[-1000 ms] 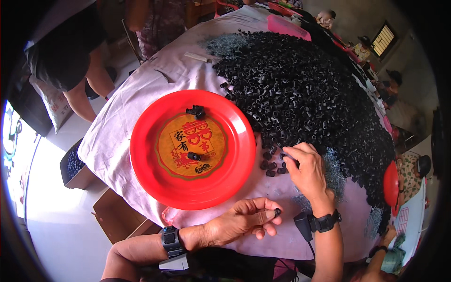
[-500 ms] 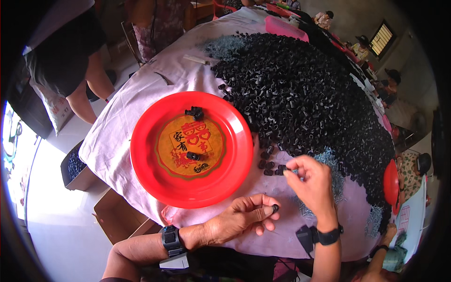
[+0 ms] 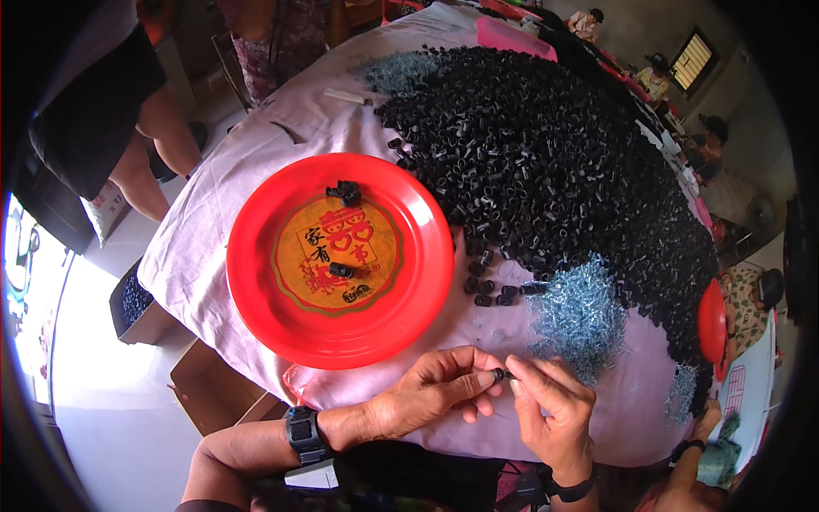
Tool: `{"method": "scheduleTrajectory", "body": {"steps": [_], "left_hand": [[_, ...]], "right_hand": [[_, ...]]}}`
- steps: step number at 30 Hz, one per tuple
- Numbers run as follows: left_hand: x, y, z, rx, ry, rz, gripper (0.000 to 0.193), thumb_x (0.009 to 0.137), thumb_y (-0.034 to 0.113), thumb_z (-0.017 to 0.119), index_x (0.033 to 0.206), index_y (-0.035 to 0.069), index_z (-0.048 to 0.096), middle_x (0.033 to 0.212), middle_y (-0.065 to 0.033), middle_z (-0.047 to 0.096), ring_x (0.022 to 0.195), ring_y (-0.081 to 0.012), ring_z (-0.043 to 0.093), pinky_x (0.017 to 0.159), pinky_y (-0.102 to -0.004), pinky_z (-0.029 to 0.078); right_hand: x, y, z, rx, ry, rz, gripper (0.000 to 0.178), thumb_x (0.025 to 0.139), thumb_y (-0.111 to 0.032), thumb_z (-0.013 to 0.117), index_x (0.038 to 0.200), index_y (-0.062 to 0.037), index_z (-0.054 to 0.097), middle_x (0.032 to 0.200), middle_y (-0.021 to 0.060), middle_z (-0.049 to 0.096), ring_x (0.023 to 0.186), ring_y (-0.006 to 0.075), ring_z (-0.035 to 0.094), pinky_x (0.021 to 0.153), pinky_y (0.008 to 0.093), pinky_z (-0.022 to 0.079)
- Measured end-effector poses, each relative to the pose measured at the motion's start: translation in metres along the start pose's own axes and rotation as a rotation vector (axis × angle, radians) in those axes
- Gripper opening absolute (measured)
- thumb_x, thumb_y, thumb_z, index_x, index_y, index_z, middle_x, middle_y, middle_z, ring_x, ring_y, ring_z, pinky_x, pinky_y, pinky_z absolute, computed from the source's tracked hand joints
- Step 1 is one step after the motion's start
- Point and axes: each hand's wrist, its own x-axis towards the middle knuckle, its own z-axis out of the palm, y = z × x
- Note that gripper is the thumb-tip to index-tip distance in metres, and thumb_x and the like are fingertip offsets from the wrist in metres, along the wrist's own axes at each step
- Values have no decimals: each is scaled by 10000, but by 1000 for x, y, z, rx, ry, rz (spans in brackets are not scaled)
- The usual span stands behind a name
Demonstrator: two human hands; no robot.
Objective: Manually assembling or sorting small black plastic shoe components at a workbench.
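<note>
My left hand point(image 3: 431, 392) pinches a small black plastic part point(image 3: 498, 375) between thumb and forefinger, in front of the red plate. Opposite it, my right hand point(image 3: 554, 410) has thumb and fingertips closed on another small dark piece point(image 3: 509, 374), held up against the first. Fingertips hide most of both pieces. A round red plate point(image 3: 249, 309) with a printed yellow centre lies beyond my left hand. On it sit two little clusters of black parts point(image 3: 345, 193), point(image 3: 341, 270). Several loose black parts point(image 3: 485, 294) rest on the cloth right of the plate.
A large heap of black parts point(image 3: 529, 162) covers the far and right side of the pink-clothed table point(image 3: 205, 205). A pile of small silvery pieces point(image 3: 580, 316) lies beyond my right hand. Cardboard boxes point(image 3: 213, 388) stand at left below the table. Other people work at the right.
My right hand has come back from the loose black parts toward me and now meets my left hand, bringing a small dark piece to the held part. The view has shifted slightly.
</note>
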Motion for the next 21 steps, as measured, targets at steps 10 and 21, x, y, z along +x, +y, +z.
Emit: {"method": "scheduleTrajectory", "body": {"steps": [10, 21], "left_hand": [[-1, 1, 4, 107, 8, 11, 274, 1082, 193, 598, 1293, 18, 596, 1074, -23, 655, 888, -84, 643, 744, -239, 555], [-3, -4, 9, 206, 62, 56, 279, 1077, 144, 601, 1303, -20, 589, 1003, -32, 659, 839, -81, 640, 729, -246, 560]], "right_hand": [[-6, -5, -6, 117, 68, 176, 258, 828, 73, 774, 1064, -30, 787, 967, 131, 737, 780, 249, 701, 697, 323, 570], [-8, -4, -2, -6, 65, 55, 277, 806, 75, 786, 1060, -37, 788, 931, 107, 743, 765, 234, 689, 660, 315, 553]]}}
